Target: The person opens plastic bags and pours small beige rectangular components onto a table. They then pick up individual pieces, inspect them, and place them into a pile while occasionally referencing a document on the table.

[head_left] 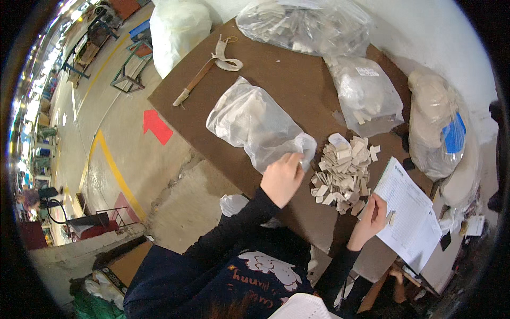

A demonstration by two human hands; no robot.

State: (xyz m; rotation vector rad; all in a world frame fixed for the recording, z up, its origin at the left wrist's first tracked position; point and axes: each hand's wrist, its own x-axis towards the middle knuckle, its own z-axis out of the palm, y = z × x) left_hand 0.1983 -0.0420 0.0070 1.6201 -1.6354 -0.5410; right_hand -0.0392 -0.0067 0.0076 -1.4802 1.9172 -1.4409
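My left hand [281,181] is closed at the near end of a clear plastic bag [247,119], its fingers pinching the crumpled plastic. The bag lies on the brown table, with pale contents showing dimly through it. Just right of that hand is a heap of small flat off-white pieces [342,170], mostly rectangular. My right hand [369,220] is at the left edge of a stack of printed sheets [409,212], fingers curled together. A small tan piece [390,218] shows beside its fingertips; whether they grip it I cannot tell.
More filled plastic bags [305,26] [366,93] stand along the table's far side, with another bag [435,125] by the wall. A wooden-handled tool wrapped in cloth [199,80] lies far left. Beyond the table edge, the floor has a red arrow [157,126]. Another person's arm [390,287] shows lower right.
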